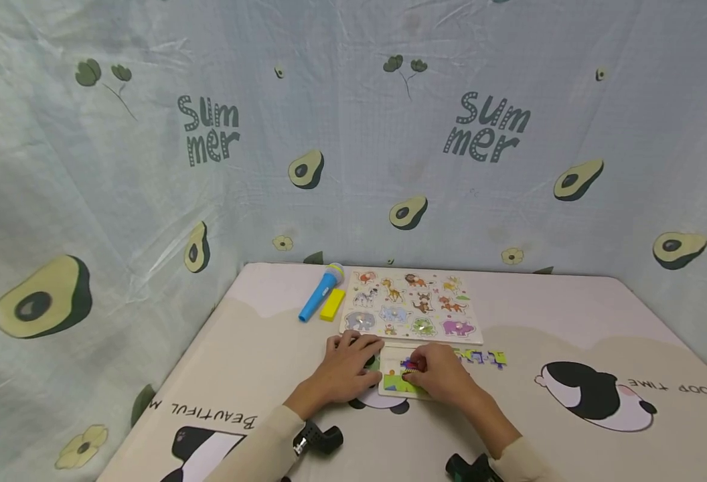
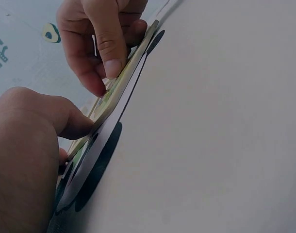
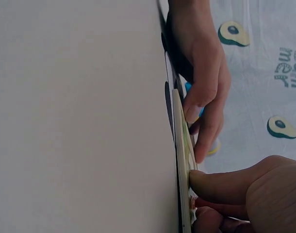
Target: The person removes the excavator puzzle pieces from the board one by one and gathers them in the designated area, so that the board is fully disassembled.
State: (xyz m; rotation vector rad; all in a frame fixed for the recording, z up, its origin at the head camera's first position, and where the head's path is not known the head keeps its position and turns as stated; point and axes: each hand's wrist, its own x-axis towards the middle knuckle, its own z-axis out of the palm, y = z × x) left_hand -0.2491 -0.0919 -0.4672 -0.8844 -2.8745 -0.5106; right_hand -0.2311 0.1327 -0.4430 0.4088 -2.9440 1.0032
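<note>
A small jigsaw board (image 1: 388, 389) with a pale frame lies flat on the table, green pieces along its near edge. My left hand (image 1: 349, 368) rests at the board's left side, fingers spread and thumb touching the edge; the left wrist view shows that thumb on the rim too. Over the board's right part, my right hand (image 1: 446, 376) pinches a small purple and red jigsaw piece (image 1: 410, 365) between thumb and fingers, low against the surface. The fingers partly cover the piece. Several loose jigsaw pieces (image 1: 483, 357) lie just right of my right hand.
Behind the board lies a larger animal peg puzzle (image 1: 404, 301). To its left are a blue toy microphone (image 1: 320, 294) and a yellow block (image 1: 332, 305). A printed cloth covers the table (image 1: 305, 355), and a patterned curtain (image 1: 353, 120) hangs behind.
</note>
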